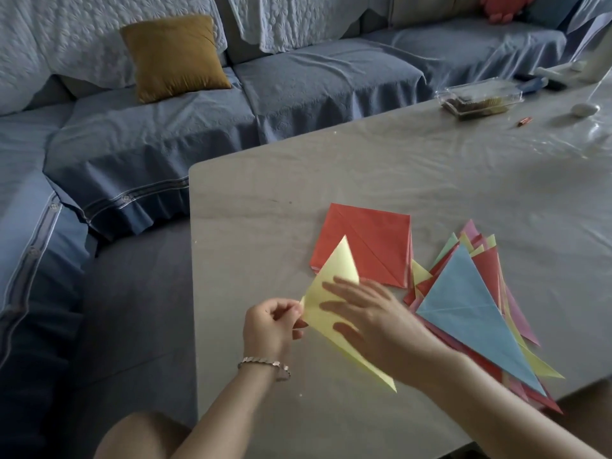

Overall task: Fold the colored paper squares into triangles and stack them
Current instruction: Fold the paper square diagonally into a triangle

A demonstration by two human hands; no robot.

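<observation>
The yellow paper [334, 266] lies on the near part of the bench [463, 187], folded into a long pale triangle. One point reaches up over the stack of red squares [364, 243] and another runs toward the near edge. Its surface is smooth and a soft lemon colour, with a lighter flap at the far tip.

The left hand [271, 323] has curled fingers and pinches the paper's left corner between thumb and fingertips; a silver bracelet [265, 364] sits on that wrist. The right hand [367, 313] lies flat on the middle of the sheet, fingers straight and spread, pressing it down and gripping nothing.

Just beyond the hands, the top red square shows a diagonal crease from its far left corner to its near right corner. To its right is a fanned pile of folded triangles [490, 273] in red, pink, yellow and green, with a large blue triangle [470, 313] on top.

At the far right of the bench is a clear plastic container [480, 97]. Beyond the bench is a blue-covered sofa [298, 84] with a mustard cushion [172, 56].
</observation>
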